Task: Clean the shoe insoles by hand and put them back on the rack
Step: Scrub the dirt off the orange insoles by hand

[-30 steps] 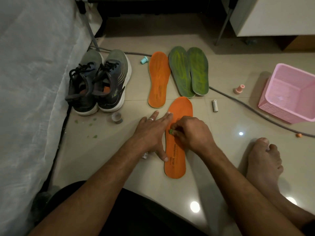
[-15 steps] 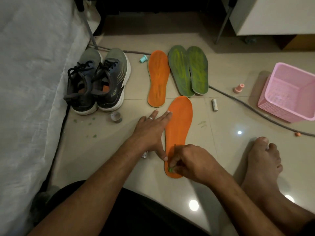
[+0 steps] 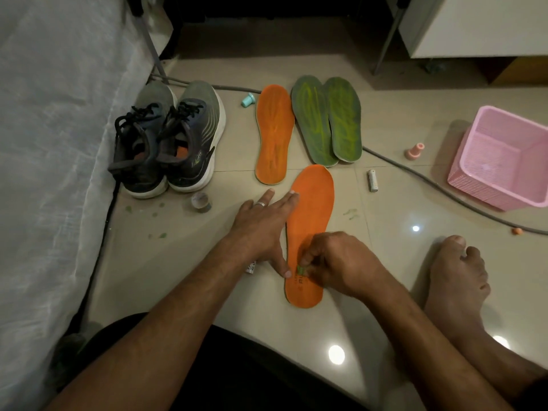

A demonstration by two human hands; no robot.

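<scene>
The right hand [image 3: 341, 264] pinches a small green scrap [image 3: 301, 269] between curled fingers, pressing it on the heel half of the near orange foam insole [image 3: 311, 215] lying flat on the glossy beige tiled floor [image 3: 166, 262]; the left hand [image 3: 261, 229] lies flat with fingers straight, steadying that insole's left edge, thumb at the heel end. Beyond it lie a second orange insole [image 3: 274, 134] and two overlapping green insoles [image 3: 326, 120]; further left stands a pair of dark grey lace-up trainers [image 3: 169, 140]; a pink plastic mesh basket [image 3: 504, 161] sits at far right, well apart.
</scene>
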